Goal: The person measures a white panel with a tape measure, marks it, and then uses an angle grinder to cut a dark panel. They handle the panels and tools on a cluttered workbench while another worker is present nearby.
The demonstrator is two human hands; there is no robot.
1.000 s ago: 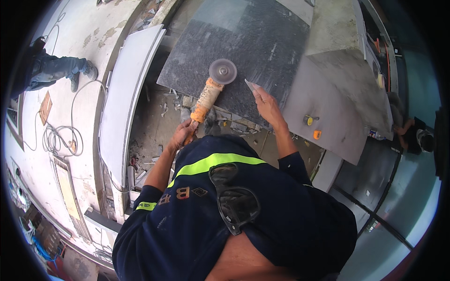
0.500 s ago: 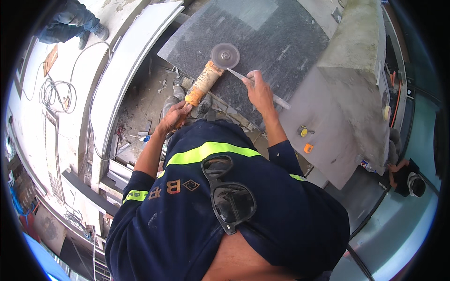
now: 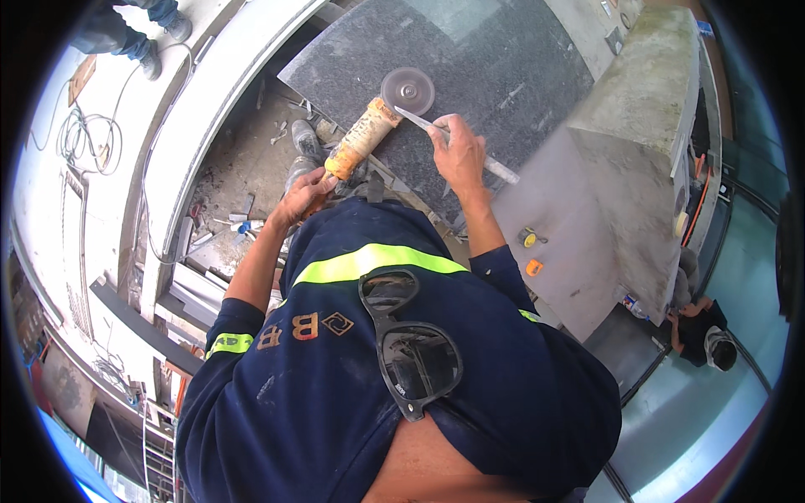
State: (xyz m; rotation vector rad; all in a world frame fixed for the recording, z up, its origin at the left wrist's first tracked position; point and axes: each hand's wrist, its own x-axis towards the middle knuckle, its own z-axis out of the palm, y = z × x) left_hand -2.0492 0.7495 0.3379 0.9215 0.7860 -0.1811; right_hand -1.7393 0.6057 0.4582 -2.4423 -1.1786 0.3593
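My left hand (image 3: 307, 198) is wrapped round the rear end of a dusty yellow-orange angle grinder (image 3: 360, 142), held slantwise with its head pointing away from me. Its round grey disc (image 3: 407, 90) faces up above a dark grey stone slab (image 3: 511, 50). Closed round the middle of a pale pointed rod (image 3: 501, 171) is my right hand (image 3: 459, 153). The rod's tapered tip reaches the disc's near edge by the grinder head; whether they touch I cannot tell. The rod's blunt end sticks out to the right of my fist.
A yellow round item (image 3: 527, 238) and an orange one (image 3: 534, 267) lie on the pale dusty surface at right. A co-worker (image 3: 704, 334) crouches far right; another person's legs (image 3: 138, 42) stand upper left near a coiled cable (image 3: 80, 138). Offcuts litter the ground by my boots.
The whole view has shifted slightly. Both hands keep their grips on the grinder and the rod, and the rod tip stays beside the disc. At upper left the other person's feet have changed position.
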